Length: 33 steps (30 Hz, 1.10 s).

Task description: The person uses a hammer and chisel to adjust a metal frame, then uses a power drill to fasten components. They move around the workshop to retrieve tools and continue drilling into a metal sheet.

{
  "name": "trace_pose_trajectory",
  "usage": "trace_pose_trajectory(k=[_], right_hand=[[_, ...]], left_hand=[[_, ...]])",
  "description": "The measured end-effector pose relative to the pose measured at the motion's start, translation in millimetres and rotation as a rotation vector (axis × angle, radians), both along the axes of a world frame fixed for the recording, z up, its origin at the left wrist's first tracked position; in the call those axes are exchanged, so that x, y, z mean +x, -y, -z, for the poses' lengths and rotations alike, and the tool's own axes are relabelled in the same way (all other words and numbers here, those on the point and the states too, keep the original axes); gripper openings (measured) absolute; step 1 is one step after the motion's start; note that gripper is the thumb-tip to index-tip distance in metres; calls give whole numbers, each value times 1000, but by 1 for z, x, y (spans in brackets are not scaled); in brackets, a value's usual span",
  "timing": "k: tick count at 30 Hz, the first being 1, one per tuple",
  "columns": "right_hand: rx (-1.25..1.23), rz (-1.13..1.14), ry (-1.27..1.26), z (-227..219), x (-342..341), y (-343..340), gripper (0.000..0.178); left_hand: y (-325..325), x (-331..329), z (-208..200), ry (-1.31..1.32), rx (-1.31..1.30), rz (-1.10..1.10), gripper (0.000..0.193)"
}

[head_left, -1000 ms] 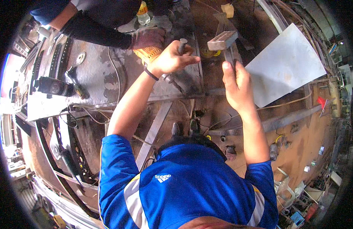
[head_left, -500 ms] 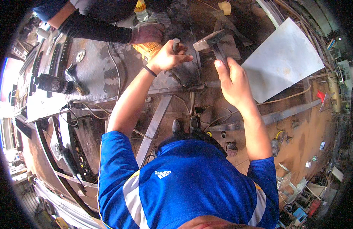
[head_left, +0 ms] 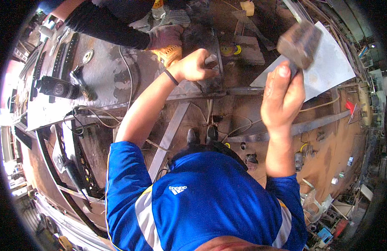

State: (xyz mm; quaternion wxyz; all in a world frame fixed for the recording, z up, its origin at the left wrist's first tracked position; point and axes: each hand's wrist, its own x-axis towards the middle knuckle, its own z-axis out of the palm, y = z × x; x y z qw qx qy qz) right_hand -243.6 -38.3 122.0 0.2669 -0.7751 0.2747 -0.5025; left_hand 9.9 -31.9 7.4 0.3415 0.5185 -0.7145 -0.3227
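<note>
My right hand (head_left: 282,95) grips the handle of a hammer (head_left: 300,44), raised over the right side with its heavy, worn head nearest the camera and slightly blurred. Closed in a fist, my left hand (head_left: 194,67) holds a metal rod (head_left: 210,60) whose blunt grey end sticks out by the thumb; its other end is hidden. Just beyond my left wrist, a co-worker's gloved hand (head_left: 167,37) rests on a yellow power tool (head_left: 170,54). Beneath both tools lies a dark metal plate (head_left: 212,81) at the bench edge.
A pale metal sheet (head_left: 333,62) lies at the right. On the bench at left are a black cylindrical bottle (head_left: 58,88) and a cable (head_left: 129,75). A clear bottle (head_left: 158,13) stands at the back. An angle grinder (head_left: 72,171) hangs lower left. Cables cross the floor near my shoes.
My right hand has swung the hammer up and to the right, away from the left hand. The left hand has shifted a little right with the metal rod.
</note>
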Motion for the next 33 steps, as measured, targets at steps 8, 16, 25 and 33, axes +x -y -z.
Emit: trace_pose_trajectory(k=[8, 16, 25, 33], right_hand=[[84, 62, -415, 34, -4, 10, 40], [330, 40, 17, 0, -36, 0, 24], [238, 18, -88, 36, -27, -3, 28], [181, 4, -285, 31, -21, -4, 32]], left_hand=[[10, 2, 12, -49, -103, -26, 19], [-2, 10, -13, -722, 94, -202, 37], [0, 14, 10, -481, 115, -222, 44], [-5, 0, 0, -165, -66, -114, 34]])
